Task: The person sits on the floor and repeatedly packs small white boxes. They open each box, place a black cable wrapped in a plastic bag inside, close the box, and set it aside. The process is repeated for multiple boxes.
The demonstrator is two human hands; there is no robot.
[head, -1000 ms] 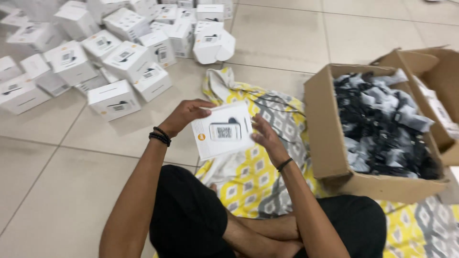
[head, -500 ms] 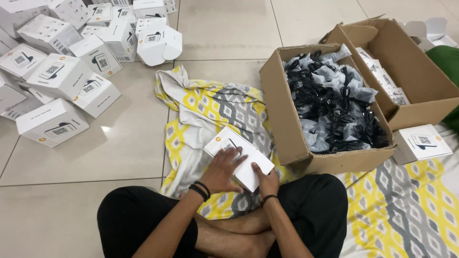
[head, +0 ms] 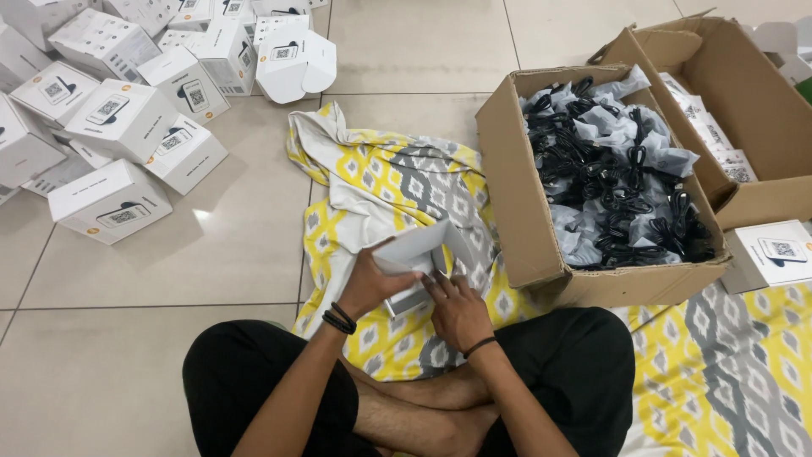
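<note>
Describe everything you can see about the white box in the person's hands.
The white box is small, looks like thin cardboard, and is tilted, with a flap open at its top. The left hand grips its left side and the right hand presses its lower right edge. It is held over the yellow and grey patterned cloth, just left of the big carton of black cables. Its inside is hidden.

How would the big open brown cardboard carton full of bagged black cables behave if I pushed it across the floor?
The big open brown cardboard carton would probably slide rather than tip: it sits low and wide, partly on the yellow and grey patterned cloth, which may bunch up. Filled nearly to the rim with bagged black cables, it is likely heavy. Its near wall looks slightly bowed, so it may flex.
</note>
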